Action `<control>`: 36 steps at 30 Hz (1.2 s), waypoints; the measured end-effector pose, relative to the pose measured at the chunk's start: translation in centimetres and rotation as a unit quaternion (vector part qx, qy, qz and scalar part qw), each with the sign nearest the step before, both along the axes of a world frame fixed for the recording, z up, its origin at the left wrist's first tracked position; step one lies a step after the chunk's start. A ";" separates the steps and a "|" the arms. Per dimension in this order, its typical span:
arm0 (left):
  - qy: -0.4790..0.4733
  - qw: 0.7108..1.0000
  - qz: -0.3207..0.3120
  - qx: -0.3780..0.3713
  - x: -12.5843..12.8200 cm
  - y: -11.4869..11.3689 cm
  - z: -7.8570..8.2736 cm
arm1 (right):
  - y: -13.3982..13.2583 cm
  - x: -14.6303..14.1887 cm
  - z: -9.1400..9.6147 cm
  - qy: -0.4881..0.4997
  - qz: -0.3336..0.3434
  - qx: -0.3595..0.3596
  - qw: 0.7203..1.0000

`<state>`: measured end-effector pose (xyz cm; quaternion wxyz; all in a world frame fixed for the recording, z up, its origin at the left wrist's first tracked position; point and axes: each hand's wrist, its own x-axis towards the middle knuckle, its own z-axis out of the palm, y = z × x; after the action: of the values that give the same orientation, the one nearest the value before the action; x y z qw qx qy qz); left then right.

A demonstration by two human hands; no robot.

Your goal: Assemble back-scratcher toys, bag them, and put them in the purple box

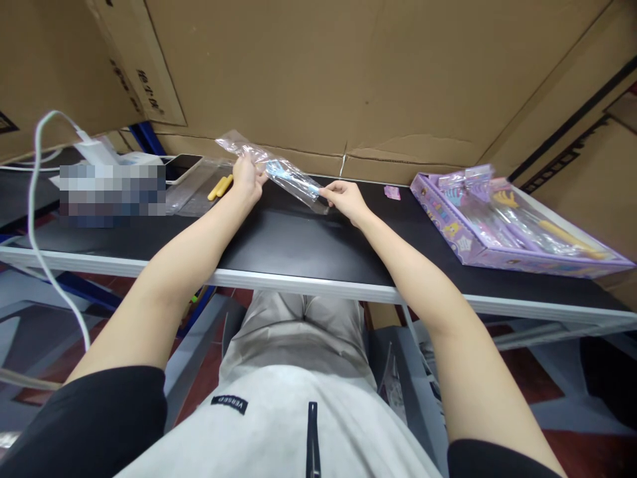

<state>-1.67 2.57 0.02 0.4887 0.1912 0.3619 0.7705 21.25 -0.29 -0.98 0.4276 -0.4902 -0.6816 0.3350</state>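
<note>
Pale blue plastic piece point(279, 170) inside crinkled clear plastic bag point(298, 183): outline broken up by glare. Left hand point(247, 180) hides part of bag. Objects under pixelated patch point(112, 191): unidentifiable. Small pink paper scrap point(392, 192): print too small to read. Curved white cable point(36, 219): lower run lost behind left arm point(182, 265). Both black fabric sleeves point(94, 421): cut off by bottom edge.
</note>
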 end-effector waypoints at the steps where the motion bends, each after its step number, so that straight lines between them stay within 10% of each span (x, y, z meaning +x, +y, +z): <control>1: -0.002 1.000 0.002 -0.002 -0.1 0.2 -0.1 | -0.1 0.0 0.1 -0.005 0.003 -0.002 1.000; 18: 0.003 0.999 -0.040 0.004 1.8 -1.7 0.1 | -0.4 -0.3 -0.2 0.001 0.003 -0.041 0.999; 36: 0.095 0.994 0.049 -0.036 1.3 0.1 -0.6 | -0.9 -0.3 1.2 0.081 0.026 -0.146 0.986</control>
<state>-0.40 2.63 -0.58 0.4204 0.2275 0.4433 0.7583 20.93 -1.23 0.23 0.3966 -0.5009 -0.6005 0.4807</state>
